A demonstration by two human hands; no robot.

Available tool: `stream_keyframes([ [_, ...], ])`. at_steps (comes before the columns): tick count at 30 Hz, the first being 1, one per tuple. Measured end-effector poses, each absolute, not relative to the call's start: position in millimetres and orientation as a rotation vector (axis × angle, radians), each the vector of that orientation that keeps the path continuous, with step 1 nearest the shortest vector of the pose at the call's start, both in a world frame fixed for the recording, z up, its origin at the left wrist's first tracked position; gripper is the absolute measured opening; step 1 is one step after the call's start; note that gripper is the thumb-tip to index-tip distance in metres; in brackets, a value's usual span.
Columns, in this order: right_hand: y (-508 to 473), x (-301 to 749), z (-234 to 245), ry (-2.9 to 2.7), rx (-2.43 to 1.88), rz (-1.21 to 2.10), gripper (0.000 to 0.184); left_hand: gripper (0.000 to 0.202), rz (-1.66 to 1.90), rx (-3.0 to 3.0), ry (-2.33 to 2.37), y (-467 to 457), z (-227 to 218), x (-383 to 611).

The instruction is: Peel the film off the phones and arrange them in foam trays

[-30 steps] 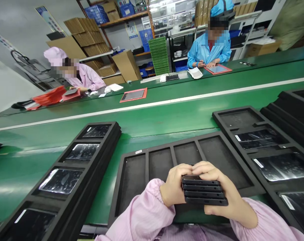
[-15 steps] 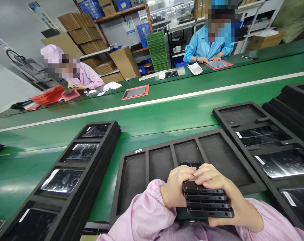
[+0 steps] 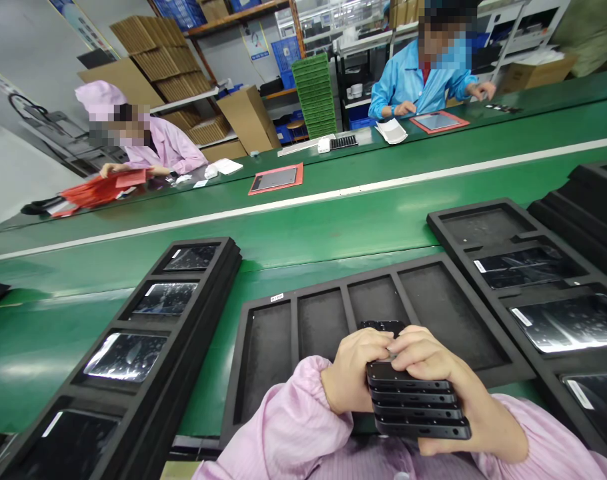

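Observation:
A stack of several black phones (image 3: 416, 403) is held close in front of my body, with ports showing along their near edges. My right hand (image 3: 456, 380) wraps round the stack's right side, its fingers over the top. On the far left side, my left hand (image 3: 354, 370) is closed against the stack, fingertips meeting those of the right. The far end of a phone shows past my fingers. Beneath and beyond my hands lies a black foam tray (image 3: 296, 333) with bare compartments; my hands hide part of it.
Stacked foam trays (image 3: 183, 340) with screens stand at left, another tray with screens (image 3: 506, 303) at right. Beyond runs a green conveyor (image 3: 328, 230) bearing a tablet-like panel on a red sheet (image 3: 276, 179). Two co-workers sit across, in pink (image 3: 171, 143) and blue (image 3: 401, 80).
My hands and the stack have hardly moved. The co-worker in pink has spread their hands over the red sheets. One hand of the co-worker in blue has gone rightward, off the panel.

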State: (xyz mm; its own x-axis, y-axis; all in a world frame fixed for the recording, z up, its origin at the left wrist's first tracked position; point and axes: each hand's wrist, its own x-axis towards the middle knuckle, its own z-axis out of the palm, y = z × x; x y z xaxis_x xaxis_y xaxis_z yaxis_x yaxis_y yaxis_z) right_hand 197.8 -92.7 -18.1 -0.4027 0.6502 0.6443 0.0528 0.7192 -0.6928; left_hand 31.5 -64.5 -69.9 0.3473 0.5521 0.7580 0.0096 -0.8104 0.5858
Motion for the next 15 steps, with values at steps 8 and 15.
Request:
stream_keyframes([
  [8,-93.8,198.3,-18.3,-1.897,-0.564,0.733,0.039,0.033,1.468,2.114,0.492,-64.8,-73.6,31.7],
  [15,-94.7,198.0,-17.6,-1.904,-0.562,0.703,0.039,0.026,1.514,2.102,0.478,-65.5,-69.2,34.3],
])
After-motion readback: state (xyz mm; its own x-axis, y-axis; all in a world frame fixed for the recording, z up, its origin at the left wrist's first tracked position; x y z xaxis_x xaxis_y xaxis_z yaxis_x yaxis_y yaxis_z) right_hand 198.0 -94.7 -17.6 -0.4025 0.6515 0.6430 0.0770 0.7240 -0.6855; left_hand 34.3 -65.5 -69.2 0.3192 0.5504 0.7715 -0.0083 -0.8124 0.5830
